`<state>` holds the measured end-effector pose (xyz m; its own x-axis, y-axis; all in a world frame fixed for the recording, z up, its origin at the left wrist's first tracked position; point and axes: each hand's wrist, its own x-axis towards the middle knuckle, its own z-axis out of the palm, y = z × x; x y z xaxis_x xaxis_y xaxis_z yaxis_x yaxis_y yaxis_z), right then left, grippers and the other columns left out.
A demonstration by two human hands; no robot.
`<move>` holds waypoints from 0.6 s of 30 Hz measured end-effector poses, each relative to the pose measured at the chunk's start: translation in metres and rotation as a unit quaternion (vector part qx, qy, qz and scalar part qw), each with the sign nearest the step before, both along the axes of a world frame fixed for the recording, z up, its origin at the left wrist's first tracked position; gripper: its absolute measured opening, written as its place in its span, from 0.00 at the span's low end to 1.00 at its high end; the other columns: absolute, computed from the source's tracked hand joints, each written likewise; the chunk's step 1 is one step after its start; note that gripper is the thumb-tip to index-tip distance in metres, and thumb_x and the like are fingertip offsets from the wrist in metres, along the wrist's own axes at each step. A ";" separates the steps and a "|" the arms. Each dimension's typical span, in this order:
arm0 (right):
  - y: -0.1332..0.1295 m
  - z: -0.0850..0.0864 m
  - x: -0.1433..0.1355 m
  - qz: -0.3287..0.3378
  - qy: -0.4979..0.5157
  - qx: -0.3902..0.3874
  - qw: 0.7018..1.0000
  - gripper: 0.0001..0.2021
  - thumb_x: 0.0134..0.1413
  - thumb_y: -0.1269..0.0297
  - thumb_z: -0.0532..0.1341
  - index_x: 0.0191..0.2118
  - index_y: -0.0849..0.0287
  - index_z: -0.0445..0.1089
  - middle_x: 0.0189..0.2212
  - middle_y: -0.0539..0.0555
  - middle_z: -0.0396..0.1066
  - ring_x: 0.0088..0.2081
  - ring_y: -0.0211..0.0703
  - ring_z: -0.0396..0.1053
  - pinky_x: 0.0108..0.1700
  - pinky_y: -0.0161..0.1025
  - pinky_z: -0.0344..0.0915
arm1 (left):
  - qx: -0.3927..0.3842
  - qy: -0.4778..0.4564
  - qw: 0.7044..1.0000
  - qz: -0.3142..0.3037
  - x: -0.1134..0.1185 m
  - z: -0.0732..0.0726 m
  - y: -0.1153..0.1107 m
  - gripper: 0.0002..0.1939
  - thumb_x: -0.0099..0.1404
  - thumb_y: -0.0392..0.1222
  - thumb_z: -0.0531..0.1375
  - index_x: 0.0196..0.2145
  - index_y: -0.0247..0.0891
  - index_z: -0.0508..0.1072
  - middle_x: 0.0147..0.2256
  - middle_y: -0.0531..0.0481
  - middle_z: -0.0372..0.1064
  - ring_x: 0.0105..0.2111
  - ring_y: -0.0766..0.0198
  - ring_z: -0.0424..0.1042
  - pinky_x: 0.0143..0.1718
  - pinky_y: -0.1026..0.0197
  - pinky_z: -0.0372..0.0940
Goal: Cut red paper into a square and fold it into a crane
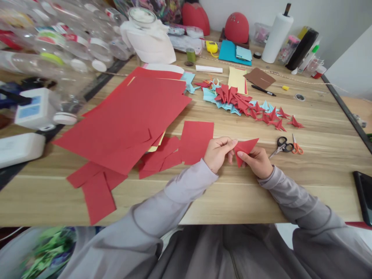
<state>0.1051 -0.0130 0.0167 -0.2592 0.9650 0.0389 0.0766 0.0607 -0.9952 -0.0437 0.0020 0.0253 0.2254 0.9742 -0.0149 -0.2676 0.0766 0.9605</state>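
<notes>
A small piece of folded red paper (247, 145), roughly triangular, is held above the table between my two hands. My left hand (218, 152) pinches its left corner between thumb and fingers. On the other side, my right hand (258, 159) grips the lower right part, thumb on top and fingers partly hidden behind. Just left of my left hand lies a flat red paper sheet (197, 135). Black-handled scissors (281, 145) and orange-handled scissors (296, 146) rest to the right of my right hand. Beyond my hands spreads a group of folded red paper cranes (241, 101), with light blue ones among them.
Large red sheets (130, 116) cover the left of the table, with cut red pieces (99, 197) near the front edge. Plastic bottles (66, 42) crowd the far left. A white bottle (277, 37) stands at the back. A black phone-like device (364, 195) lies at the right edge.
</notes>
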 end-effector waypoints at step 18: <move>0.005 -0.007 0.005 -0.112 0.112 -0.041 0.987 0.13 0.47 0.53 0.64 0.34 0.57 0.72 0.24 0.48 0.71 0.23 0.34 0.67 0.27 0.34 0.66 | 0.008 0.059 0.997 -0.039 -0.003 0.000 0.002 0.11 0.56 0.44 0.60 0.21 0.36 0.65 0.19 0.56 0.61 0.19 0.70 0.63 0.23 0.65 0.60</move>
